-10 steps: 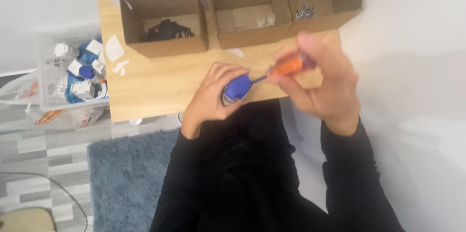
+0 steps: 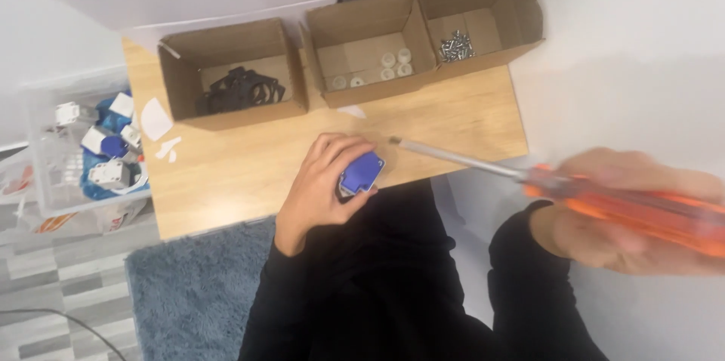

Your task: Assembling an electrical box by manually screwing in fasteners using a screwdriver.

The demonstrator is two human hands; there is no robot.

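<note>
Withdrawn since the earlier frame, the right hand [image 2: 627,217], clamped on a long orange-handled screwdriver [image 2: 559,183], now sits at three o'clock, tip clear of the small blue plastic housing [image 2: 362,172] gripped by the left hand [image 2: 325,183] at centre. Fastening appears paused, with silver screws [image 2: 455,45] remaining in a cardboard box [image 2: 521,13] at one o'clock. Beneath lie a light wooden tabletop [image 2: 226,172], white walls and a blue-grey rug [image 2: 196,293] at seven o'clock.

A single head-worn camera looks steeply down, from close above, onto the wooden table [image 2: 249,172].
</note>
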